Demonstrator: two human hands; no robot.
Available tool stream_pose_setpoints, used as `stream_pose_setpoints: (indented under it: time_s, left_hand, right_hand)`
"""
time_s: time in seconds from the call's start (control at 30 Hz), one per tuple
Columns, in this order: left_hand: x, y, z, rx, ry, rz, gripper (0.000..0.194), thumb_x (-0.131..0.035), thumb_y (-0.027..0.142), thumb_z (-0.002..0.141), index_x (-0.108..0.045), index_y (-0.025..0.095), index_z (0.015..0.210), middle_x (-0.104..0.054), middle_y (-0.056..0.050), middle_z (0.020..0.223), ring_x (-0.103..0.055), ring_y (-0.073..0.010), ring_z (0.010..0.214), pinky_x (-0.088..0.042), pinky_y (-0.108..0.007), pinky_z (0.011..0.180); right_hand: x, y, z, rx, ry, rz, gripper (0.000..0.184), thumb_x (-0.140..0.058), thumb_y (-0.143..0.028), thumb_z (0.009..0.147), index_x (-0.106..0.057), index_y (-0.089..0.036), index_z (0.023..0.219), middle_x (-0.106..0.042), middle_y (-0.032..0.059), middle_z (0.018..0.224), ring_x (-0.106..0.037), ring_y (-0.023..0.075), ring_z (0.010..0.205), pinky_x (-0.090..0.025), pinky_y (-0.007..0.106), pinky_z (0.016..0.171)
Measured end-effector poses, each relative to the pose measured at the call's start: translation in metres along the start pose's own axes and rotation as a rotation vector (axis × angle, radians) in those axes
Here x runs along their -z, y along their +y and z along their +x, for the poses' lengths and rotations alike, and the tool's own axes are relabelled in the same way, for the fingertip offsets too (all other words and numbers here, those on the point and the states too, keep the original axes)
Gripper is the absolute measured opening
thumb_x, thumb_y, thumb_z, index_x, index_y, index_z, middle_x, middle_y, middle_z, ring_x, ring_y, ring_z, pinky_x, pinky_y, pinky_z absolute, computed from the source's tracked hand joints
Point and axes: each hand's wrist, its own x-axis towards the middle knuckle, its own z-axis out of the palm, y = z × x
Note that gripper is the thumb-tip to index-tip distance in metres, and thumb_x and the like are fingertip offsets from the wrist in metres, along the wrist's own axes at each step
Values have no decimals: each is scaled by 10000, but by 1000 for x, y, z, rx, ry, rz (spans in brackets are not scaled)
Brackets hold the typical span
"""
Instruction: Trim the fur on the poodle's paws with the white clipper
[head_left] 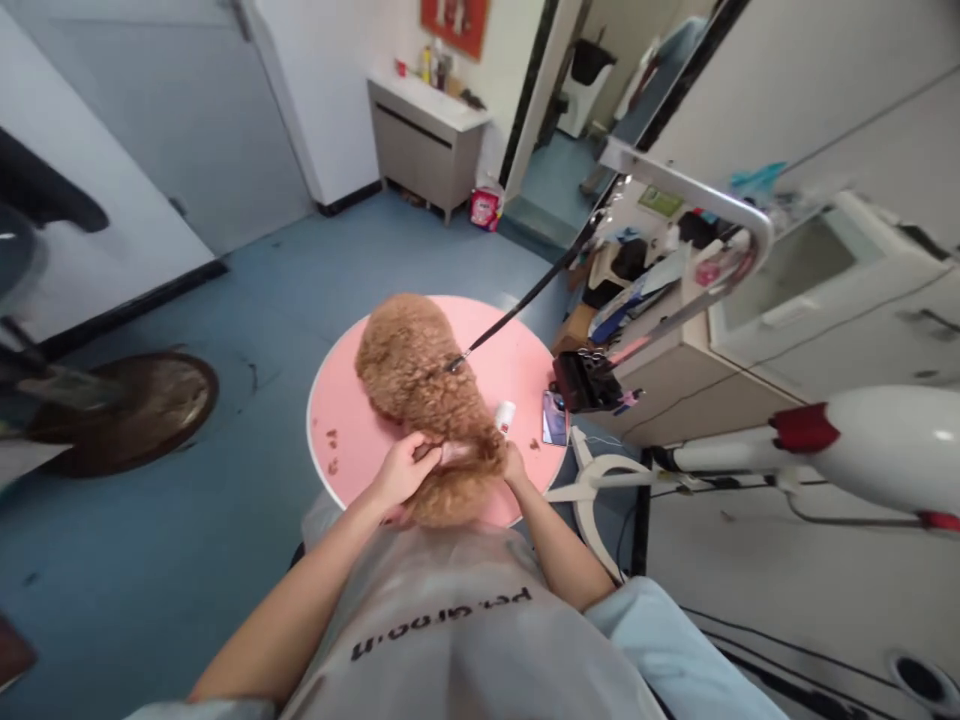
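A curly brown dog (420,380) lies on a round pink grooming table (337,420), its head toward me. A black leash (525,300) runs from its neck up to a metal arm (690,200). My left hand (401,470) is closed, pinching the dog's ear flap open so the pink inside shows. My right hand (514,465) rests against the fur at the right side of the dog's head; its fingers are mostly hidden in the fur. A small white bottle (505,415) stands on the table just beyond my right hand.
A black clipper or tool case (589,380) and a dark card (555,420) sit at the table's right edge. A white-and-red dryer nozzle (862,450) juts in from the right. A cluttered cabinet (660,260) stands behind. Tufts of fur lie on the table's left side.
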Motion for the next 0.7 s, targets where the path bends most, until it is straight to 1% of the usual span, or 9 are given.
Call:
stream_pose_setpoints:
  time_s: [0.07, 0.1, 0.17, 0.27, 0.37, 0.43, 0.5, 0.6, 0.7]
  left_hand:
    - [2, 0, 1, -6, -16, 44, 152, -530, 268, 826, -617, 156, 878, -685, -44, 868, -642, -170, 841, -514, -300, 790]
    - [3, 1, 1, -9, -16, 57, 152, -526, 270, 822, -616, 156, 869, -681, -42, 859, -638, -170, 832, -511, -292, 777]
    - [4, 3, 0, -1, -13, 77, 150, -520, 280, 818, -607, 157, 828, -667, -32, 805, -628, -162, 778, -504, -271, 725]
    - [5, 5, -1, 0, -28, 123, 170, -482, 273, 832, -580, 161, 749, -621, -14, 712, -594, -146, 690, -478, -250, 652]
    - [5, 6, -1, 3, -45, 131, 169, -471, 264, 837, -586, 158, 773, -629, -23, 751, -592, -148, 720, -466, -250, 670]
    - [6, 6, -1, 15, -41, 126, 184, -456, 262, 844, -585, 157, 768, -623, -21, 736, -584, -146, 706, -456, -246, 657]
    - [6, 6, 0, 19, -32, 153, 201, -436, 250, 850, -574, 159, 736, -602, -13, 700, -565, -142, 681, -444, -242, 640]
    - [7, 8, 0, 27, -29, 197, 207, -432, 242, 855, -579, 159, 736, -599, -17, 705, -556, -146, 687, -443, -249, 648]
    - [6, 10, -1, 45, -27, 162, 219, -434, 255, 867, -624, 151, 840, -652, -45, 796, -595, -164, 763, -472, -275, 711]
  right_hand:
    - [13, 4, 11, -36, 51, -153, 331, -562, -335, 901, -542, -162, 1181, -577, 79, 1190, -603, 214, 1014, -525, 415, 845]
    - [24, 3, 21, -42, 81, -228, 330, -561, -335, 902, -543, -160, 1181, -576, 83, 1191, -603, 213, 1013, -525, 415, 847]
    - [56, -6, 51, -34, 158, -366, 330, -558, -332, 904, -537, -165, 1188, -574, 84, 1196, -602, 209, 1014, -524, 419, 848]
    - [114, -30, 112, -8, 273, -538, 322, -552, -332, 907, -541, -169, 1184, -571, 87, 1203, -600, 206, 1017, -522, 415, 853]
    - [159, -55, 165, -14, 317, -655, 351, -576, -323, 893, -544, -119, 1177, -576, 117, 1185, -602, 218, 1019, -521, 407, 853]
    - [173, -67, 188, -41, 323, -692, 350, -576, -328, 893, -541, -131, 1181, -575, 107, 1188, -603, 215, 1016, -522, 411, 851]
    - [179, -77, 203, -71, 313, -709, 337, -564, -332, 900, -537, -156, 1187, -574, 89, 1193, -603, 210, 1013, -524, 417, 847]
    - [184, -88, 216, -93, 291, -685, 338, -564, -332, 900, -539, -153, 1186, -575, 91, 1191, -603, 210, 1012, -524, 416, 848]
    - [196, -101, 221, -78, 291, -599, 338, -563, -330, 901, -537, -157, 1190, -573, 89, 1195, -603, 210, 1014, -524, 418, 850]
